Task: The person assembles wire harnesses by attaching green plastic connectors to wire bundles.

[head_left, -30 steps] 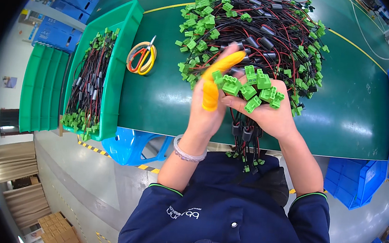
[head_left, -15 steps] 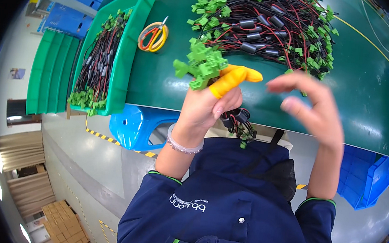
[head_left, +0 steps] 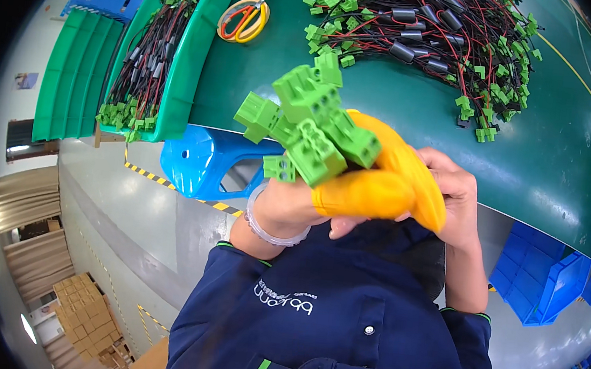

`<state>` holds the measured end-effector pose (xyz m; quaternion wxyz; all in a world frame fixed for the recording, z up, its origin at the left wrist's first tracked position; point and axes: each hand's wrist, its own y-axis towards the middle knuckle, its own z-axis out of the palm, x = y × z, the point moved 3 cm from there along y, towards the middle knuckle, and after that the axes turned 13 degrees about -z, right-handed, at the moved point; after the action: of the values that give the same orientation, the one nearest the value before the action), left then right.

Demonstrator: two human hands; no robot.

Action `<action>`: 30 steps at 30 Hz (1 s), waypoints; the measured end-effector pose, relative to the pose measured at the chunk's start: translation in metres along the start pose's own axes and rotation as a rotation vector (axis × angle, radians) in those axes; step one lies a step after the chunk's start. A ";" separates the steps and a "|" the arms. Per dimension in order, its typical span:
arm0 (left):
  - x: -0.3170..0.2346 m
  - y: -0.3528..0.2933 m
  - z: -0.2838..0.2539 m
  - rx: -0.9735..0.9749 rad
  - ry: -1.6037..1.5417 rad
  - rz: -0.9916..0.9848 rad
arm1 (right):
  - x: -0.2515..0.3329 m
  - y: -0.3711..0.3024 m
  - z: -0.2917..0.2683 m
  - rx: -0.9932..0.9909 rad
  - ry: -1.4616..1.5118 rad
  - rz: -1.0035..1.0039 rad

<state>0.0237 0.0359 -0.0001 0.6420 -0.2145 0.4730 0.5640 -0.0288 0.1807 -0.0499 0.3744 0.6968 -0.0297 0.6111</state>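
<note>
My left hand (head_left: 379,192), with yellow covers on its fingers, is closed round a bundle of wire harnesses. Their green connectors (head_left: 312,126) stick out on its left side, held up close; the wires are hidden behind the hand. Against the yellow fingertips is my right hand (head_left: 457,202), its fingers curled and partly covered by the left. What it grips, if anything, is out of sight. Beyond both hands, a large pile of wire harnesses (head_left: 421,37) with black cylinders, red and black wires and green connectors lies on the green table (head_left: 270,77).
At the left, a green bin (head_left: 187,69) holds more harnesses. Orange-and-yellow scissors (head_left: 245,22) lie beside it. A blue stool (head_left: 202,166) stands below the table edge. Blue crates (head_left: 540,276) are at the lower right, stacked green bins (head_left: 77,74) at far left.
The bundle in my left hand has come nearer and looks larger. My right hand, open and apart before, has moved down and left to meet the left hand, its fingers now curled.
</note>
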 end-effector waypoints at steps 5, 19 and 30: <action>-0.004 -0.003 0.005 0.007 -0.082 -0.111 | -0.010 -0.002 0.003 -0.047 0.425 0.053; -0.015 -0.003 0.011 0.025 -0.280 -0.122 | -0.002 0.000 0.010 -0.045 0.305 0.237; -0.004 0.009 0.005 -0.191 -0.343 0.053 | -0.008 0.009 0.021 -0.189 0.458 0.125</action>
<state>0.0177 0.0400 0.0075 0.6748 -0.1626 0.3064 0.6514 -0.0185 0.1593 -0.0515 0.3964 0.4990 -0.0440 0.7694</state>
